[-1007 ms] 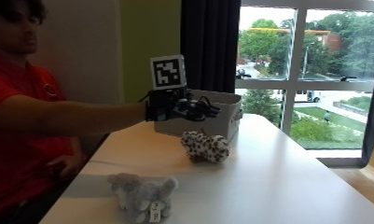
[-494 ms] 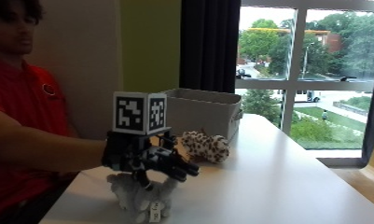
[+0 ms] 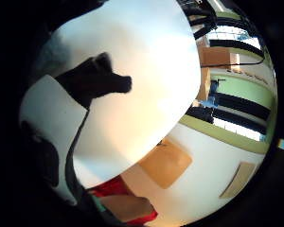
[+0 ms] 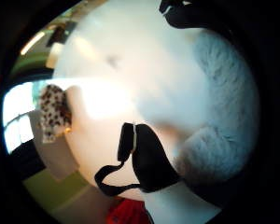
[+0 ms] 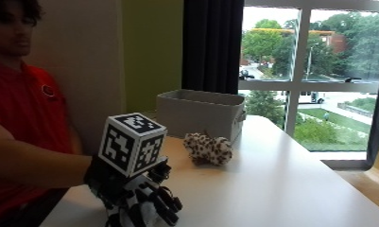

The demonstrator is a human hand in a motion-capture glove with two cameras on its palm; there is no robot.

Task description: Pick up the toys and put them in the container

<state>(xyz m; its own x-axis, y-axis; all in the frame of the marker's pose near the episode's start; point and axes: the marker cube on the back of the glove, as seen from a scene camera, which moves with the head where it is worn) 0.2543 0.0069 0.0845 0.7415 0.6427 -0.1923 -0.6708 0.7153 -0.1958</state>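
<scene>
Fingers of the gloved right hand curled down over the grey toy, which lay directly beneath the palm on the bench at its near end. In the outside view the toy showed only as a pale patch between and under the fingers; whether they had closed on it or merely cupped it could not be told. The thumb-side palm view had grey fur filling one side, close against the palm, with a black strap across it. The toy's long axis could not be read, since the hand covered nearly all of it.

Beyond the fingertips, well apart along the bench, lay the spotted toy, just beside the container, which stood at the far end toward the window. So the carry, in my judgement, would run straight ahead from the fingers, past the spotted toy.

The container's inside was hidden from every view. The little-finger-side view gave only bare bench and a dark finger shape.
</scene>
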